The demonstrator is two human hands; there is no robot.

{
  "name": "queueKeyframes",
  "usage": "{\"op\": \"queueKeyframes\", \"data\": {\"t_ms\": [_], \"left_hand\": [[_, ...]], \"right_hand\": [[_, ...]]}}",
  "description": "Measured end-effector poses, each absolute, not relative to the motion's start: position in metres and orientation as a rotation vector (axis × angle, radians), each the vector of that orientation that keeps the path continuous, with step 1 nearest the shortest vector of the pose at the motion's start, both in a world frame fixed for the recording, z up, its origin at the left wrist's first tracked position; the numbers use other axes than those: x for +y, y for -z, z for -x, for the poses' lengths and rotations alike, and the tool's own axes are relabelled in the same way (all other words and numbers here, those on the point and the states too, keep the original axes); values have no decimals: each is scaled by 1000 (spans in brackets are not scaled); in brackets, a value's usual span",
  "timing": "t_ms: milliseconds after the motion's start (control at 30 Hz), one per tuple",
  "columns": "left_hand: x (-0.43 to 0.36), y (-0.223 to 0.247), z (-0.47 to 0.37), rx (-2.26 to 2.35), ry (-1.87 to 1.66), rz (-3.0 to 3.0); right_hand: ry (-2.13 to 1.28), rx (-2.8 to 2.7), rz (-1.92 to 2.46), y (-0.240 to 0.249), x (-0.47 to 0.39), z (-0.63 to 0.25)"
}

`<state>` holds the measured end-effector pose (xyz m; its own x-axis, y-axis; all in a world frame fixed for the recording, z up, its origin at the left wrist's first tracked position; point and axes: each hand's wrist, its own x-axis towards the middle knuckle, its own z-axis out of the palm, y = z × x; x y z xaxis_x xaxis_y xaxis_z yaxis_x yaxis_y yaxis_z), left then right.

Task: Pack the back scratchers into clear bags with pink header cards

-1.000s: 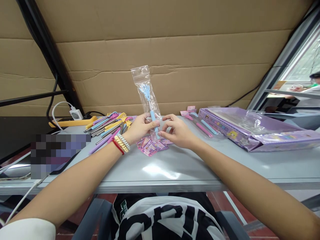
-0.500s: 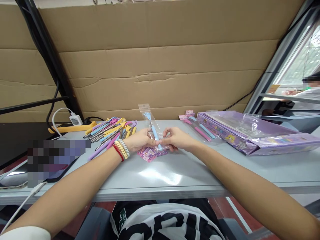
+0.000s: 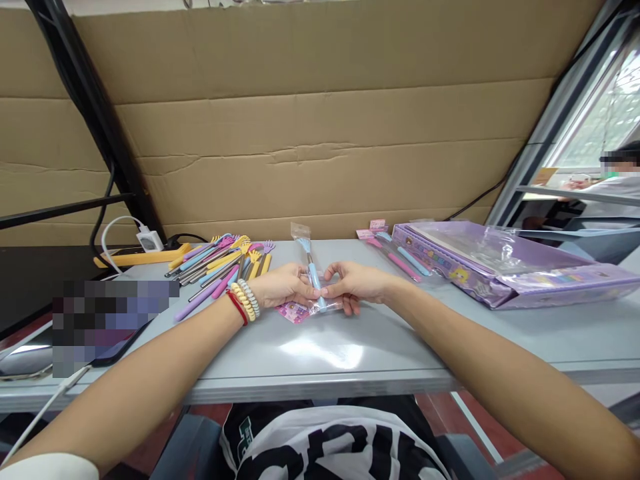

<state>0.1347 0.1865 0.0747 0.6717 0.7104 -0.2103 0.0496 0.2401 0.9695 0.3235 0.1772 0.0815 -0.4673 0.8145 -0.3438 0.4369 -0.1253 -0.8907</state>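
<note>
A clear plastic bag (image 3: 301, 233) with a light blue, hand-shaped scratcher (image 3: 313, 272) inside stands tilted between my hands. My left hand (image 3: 289, 285), with beaded bracelets at the wrist, pinches the bag from the left. From the right, my right hand (image 3: 350, 285) pinches it too, thumbs nearly touching over the blue handle. Pink printed cards (image 3: 292, 312) lie on the table under my left fingers. Left of my hands is a pile of scratchers (image 3: 213, 263) in yellow, pink, blue and purple.
Bagged pink and blue scratchers (image 3: 400, 259) lie beside a purple box (image 3: 480, 267) on the right of the grey table (image 3: 320, 360). A phone-like device (image 3: 125, 340), a white charger (image 3: 149, 239) and cables are at left. Cardboard stands behind; a person (image 3: 620, 180) is at far right.
The bag with the blue scratcher has turned more upright and its top has shifted slightly right. My fingers have closed in around its lower part, and fewer pink cards show.
</note>
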Motion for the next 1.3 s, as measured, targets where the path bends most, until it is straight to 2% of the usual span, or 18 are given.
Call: {"op": "queueKeyframes", "data": {"t_ms": [400,533,600,767,833,1033,1200,1300], "left_hand": [[178,-81,-138,692,-535,-1393],[182,-81,-134,728,-487,-1428],[184,-81,-132,783,-444,-1432],[187,-85,-131,959,-434,-1432],[189,-88,-129,1015,-455,-1454],[204,-93,-105,930,-527,-1644],[215,-96,-84,895,-456,-1740],[220,-98,-78,980,-521,-1791]], "right_hand": [[-1576,-1894,1389,-80,176,-325],[-1434,-2005,1360,-82,177,-326],[-1218,-2060,1375,-82,181,-330],[-177,-2040,1546,-78,203,-353],[-16,-1944,1633,-78,212,-366],[-111,-1775,1854,-79,225,-392],[-272,-1684,1728,-81,223,-393],[-175,-1648,1640,-82,221,-387]]}}
